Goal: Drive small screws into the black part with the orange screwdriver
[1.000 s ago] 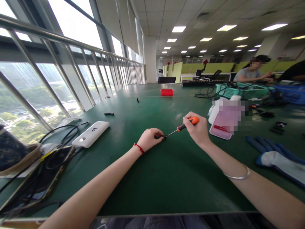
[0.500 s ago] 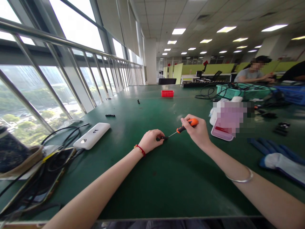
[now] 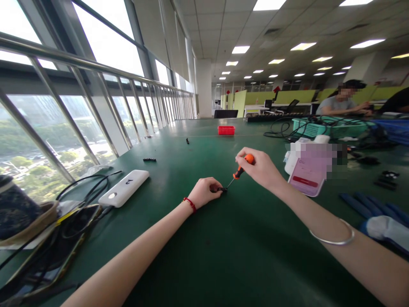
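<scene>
The left hand [image 3: 206,192] is pinched around a small black piece [image 3: 223,189], its fingers and thumb drawn close together and resting low against the green surface [image 3: 204,264]. One end of the piece shows beyond the fingertips, on the side facing the other hand. The right hand [image 3: 259,167] is wrapped around the orange-and-black handle of a screwdriver [image 3: 238,173], whose thin shaft slants down and leftward to that exposed end. The tip appears to meet the piece, though at this size I can't tell whether it is seated in a screw head or just resting there.

The step in hand looks like driver work on the black piece, one hand steadying and the other steering. As I judge it, the next move calls for a firm pinch on the piece, the shaft lined up with whatever it engages, and a turn of the handle under light downward pressure; the slant could let the tip slip.

Farther out on the surface lie a dark strip [image 3: 149,160], a red tray [image 3: 226,131] and a white power bank [image 3: 126,187].
</scene>
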